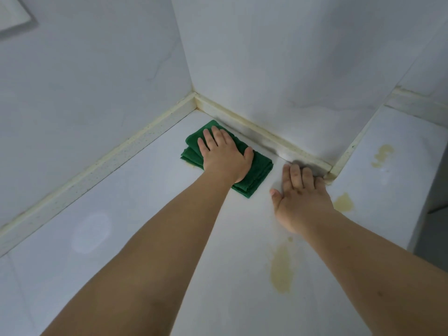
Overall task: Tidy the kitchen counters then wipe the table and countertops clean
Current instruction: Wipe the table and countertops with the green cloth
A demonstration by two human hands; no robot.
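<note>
head view, high, angled down, close over countertop (pixel 150 238) corner

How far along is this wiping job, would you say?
Tidying looks done here: nothing stands on this stretch of white countertop. In hand: the left hand presses a folded green cloth flat near the back corner, while the right hand rests open on the surface. Left: yellowish stains nearer the front and on the right section remain. The table is out of view.

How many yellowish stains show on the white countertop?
4: one near the right forearm, a small spot above it, one beside the right hand, one far right. Arms may hide more.
</note>
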